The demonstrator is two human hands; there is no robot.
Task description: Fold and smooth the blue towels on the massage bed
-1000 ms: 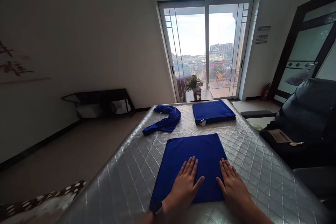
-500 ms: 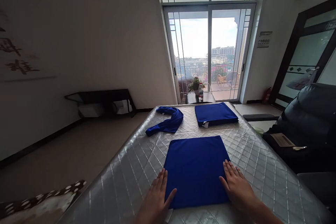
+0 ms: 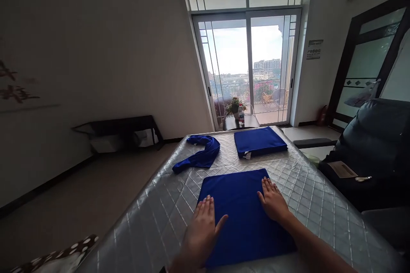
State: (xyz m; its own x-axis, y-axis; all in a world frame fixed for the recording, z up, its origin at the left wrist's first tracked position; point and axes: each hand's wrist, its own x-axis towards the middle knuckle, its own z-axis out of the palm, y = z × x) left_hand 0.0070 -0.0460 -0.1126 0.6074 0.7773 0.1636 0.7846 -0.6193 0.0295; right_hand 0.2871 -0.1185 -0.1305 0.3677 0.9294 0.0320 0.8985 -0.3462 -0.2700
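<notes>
A blue cloth, folded into a flat square, lies on the silver quilted cover in front of me. My left hand is over its left edge, fingers stretched out and thumb apart. On its upper right edge rests my right hand, flat with the fingers extended. Neither hand grips anything. Behind the square, a stack of folded blue cloths with a white tag sits at the far right. A crumpled blue cloth curves across the cover at the far left.
Beyond the far edge, a small dark table holds a potted plant and a plastic bottle. A black armchair stands to the right. At the left wall is a low dark rack; a polka-dot fabric shows lower left.
Both hands have slid forward along the square cloth's sides, my right hand to near its far right corner. The view has shifted slightly.
</notes>
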